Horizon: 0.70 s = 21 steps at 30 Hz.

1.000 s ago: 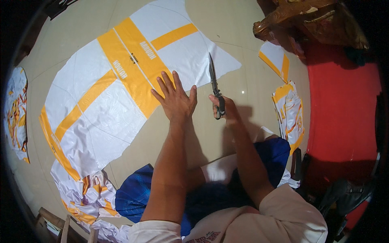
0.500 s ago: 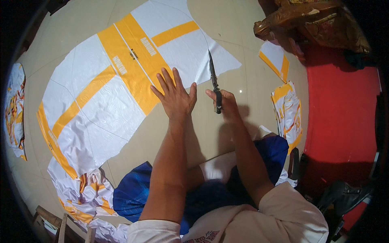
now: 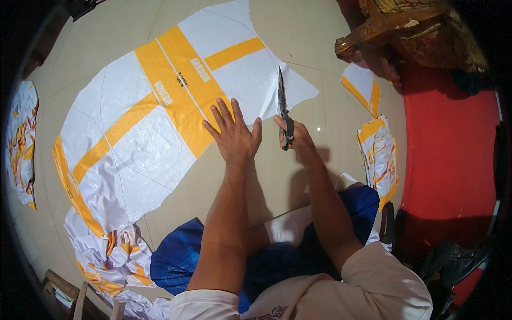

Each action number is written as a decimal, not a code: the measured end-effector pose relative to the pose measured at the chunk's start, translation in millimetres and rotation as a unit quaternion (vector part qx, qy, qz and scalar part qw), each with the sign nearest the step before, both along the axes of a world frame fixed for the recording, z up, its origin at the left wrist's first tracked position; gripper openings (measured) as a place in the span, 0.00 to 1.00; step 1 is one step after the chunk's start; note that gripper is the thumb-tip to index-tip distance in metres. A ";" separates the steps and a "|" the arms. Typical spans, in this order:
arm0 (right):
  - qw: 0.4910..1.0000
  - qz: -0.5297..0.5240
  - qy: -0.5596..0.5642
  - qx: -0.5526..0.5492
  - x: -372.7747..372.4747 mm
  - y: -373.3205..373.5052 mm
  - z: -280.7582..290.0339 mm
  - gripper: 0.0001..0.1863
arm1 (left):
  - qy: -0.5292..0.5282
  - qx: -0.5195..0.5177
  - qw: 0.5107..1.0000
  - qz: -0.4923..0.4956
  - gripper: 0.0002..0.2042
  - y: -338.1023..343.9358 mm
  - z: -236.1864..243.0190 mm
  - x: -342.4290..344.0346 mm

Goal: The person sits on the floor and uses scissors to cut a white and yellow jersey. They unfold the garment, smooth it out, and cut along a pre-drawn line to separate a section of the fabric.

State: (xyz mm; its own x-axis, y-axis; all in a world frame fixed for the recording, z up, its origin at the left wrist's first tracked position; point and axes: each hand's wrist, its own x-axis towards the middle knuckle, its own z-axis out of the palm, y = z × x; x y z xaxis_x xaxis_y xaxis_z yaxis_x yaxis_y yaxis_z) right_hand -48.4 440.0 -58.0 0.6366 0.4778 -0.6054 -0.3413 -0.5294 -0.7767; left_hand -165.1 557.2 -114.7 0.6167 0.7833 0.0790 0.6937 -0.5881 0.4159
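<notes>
A large white fabric sheet [image 3: 141, 130] with yellow bands and thin printed curved outlines lies spread on the tiled floor. My left hand [image 3: 236, 140] rests flat on its near edge, palm down and fingers spread over a yellow band. My right hand [image 3: 298, 137] grips the handles of dark scissors [image 3: 282, 93]. Their blades point away from me over the right part of the sheet, looking nearly together, beside a pointed white flap [image 3: 298, 88]. Part of the handles is hidden in my fingers.
Crumpled white-and-yellow cloth [image 3: 120, 256] lies at the near left, with another patterned pile [image 3: 22, 144] at far left. Folded pieces [image 3: 378, 154] lie to the right. Beyond them are a red mat [image 3: 448, 160] and carved wooden furniture [image 3: 394, 29]. A wooden frame [image 3: 80, 301] stands lower left.
The sheet has shifted slightly right in the picture. My right hand and the scissors have moved a little, and the blades still lie over the sheet's right part. My left hand stays spread on it.
</notes>
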 end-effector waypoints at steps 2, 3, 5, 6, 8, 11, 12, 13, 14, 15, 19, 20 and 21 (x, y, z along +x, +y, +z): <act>1.000 -0.001 -0.012 -0.015 0.9 5.2 2.5 0.23 | -0.002 -0.005 1.000 0.000 0.41 0.0 0.9 -1.1; 1.000 0.001 -0.017 -0.025 1.6 7.5 3.0 0.24 | -0.003 -0.006 1.000 0.000 0.41 -0.1 1.2 -1.3; 0.999 0.002 -0.031 -0.037 3.8 9.5 0.4 0.24 | -0.007 -0.006 1.000 0.001 0.41 -0.4 1.3 -1.6; 0.998 0.003 -0.041 -0.041 5.2 9.4 -1.1 0.24 | -0.011 -0.007 1.000 0.001 0.41 -0.7 1.4 -1.3; 0.997 0.006 -0.067 -0.047 6.1 6.4 -3.1 0.24 | -0.015 -0.007 1.000 0.002 0.41 -1.6 0.2 -0.9; 0.994 0.009 -0.100 -0.050 5.7 4.2 -3.8 0.25 | -0.011 -0.005 1.000 0.004 0.41 -1.3 -2.0 -1.3; 0.994 0.007 -0.102 -0.050 7.4 2.8 -5.9 0.25 | -0.011 -0.007 1.000 0.004 0.41 -0.9 -1.4 -0.2; 0.993 0.004 -0.104 -0.050 9.0 1.6 -7.8 0.25 | -0.010 -0.008 1.000 0.003 0.41 -0.7 -0.8 0.6; 0.994 0.002 -0.090 -0.055 9.5 -0.5 -9.6 0.25 | -0.009 -0.008 1.000 0.005 0.41 -1.7 -0.6 0.3; 0.995 0.002 -0.076 -0.057 9.0 0.3 -9.2 0.25 | -0.009 -0.006 1.000 0.008 0.41 -1.5 -0.6 0.0; 0.999 0.012 -0.032 -0.037 12.7 3.7 -5.0 0.23 | -0.010 -0.001 1.000 0.013 0.41 -2.8 0.2 -0.3; 0.999 0.019 -0.025 -0.039 16.1 4.6 -2.4 0.23 | -0.009 -0.001 1.000 0.013 0.41 -2.0 -0.1 0.5; 0.999 0.025 -0.018 -0.042 19.2 7.0 5.4 0.23 | -0.008 -0.001 1.000 0.012 0.41 -1.8 0.6 0.9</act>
